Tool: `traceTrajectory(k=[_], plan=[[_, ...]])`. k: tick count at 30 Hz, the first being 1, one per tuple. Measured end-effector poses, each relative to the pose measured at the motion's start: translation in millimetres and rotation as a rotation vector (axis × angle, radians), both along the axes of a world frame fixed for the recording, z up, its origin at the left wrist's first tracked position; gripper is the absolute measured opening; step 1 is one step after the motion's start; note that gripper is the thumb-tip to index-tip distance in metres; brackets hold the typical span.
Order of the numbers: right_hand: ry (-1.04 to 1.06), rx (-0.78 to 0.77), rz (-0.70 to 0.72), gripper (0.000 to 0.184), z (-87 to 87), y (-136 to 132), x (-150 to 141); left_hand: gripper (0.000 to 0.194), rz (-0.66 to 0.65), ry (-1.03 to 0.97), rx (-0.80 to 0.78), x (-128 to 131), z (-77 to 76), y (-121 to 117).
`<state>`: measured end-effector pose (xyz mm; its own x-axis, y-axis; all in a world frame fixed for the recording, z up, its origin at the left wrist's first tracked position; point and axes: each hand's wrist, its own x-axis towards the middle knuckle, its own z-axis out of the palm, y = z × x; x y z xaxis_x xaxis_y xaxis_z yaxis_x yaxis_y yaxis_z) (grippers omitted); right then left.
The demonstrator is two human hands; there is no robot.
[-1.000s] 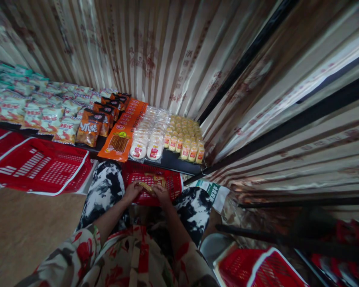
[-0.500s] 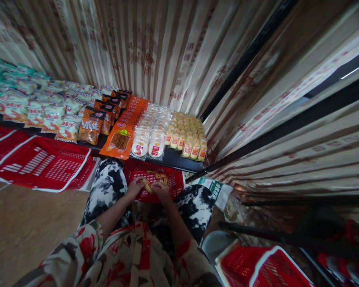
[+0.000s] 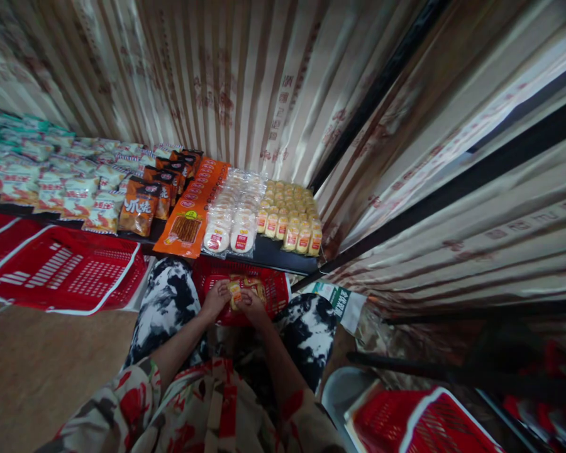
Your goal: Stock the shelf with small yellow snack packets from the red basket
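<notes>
Currently handling step: left hand (image 3: 216,301) and right hand (image 3: 253,304), apparently near-closed, pinch yellow packet (image 3: 236,293); next move would call for steady grip.

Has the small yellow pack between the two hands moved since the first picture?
Yes, mostly by turning: relative to the black shelf, the yellow pack slanted before and now points more directly toward it.

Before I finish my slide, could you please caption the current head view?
Left hand and right hand hold a yellow packet over a red basket, near shelved packaged snacks.
</notes>
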<state>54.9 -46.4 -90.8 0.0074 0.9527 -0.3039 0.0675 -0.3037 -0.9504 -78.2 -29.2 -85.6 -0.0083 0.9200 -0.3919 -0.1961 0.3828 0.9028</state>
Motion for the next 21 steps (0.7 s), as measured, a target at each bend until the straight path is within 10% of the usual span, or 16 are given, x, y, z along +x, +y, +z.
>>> traceTrajectory(k=[14, 21], plan=[[0.002, 0.030, -0.031, 0.027, -4.7, 7.1, 18.1, 0.015, -0.037, 0.260, 0.051, 11.0, 6.2, -0.6], [-0.105, 0.167, -0.053, 0.022, 27.4, 4.5, 29.5, 0.014, -0.071, 0.393, 0.193, 25.8, 35.7, 1.5]])
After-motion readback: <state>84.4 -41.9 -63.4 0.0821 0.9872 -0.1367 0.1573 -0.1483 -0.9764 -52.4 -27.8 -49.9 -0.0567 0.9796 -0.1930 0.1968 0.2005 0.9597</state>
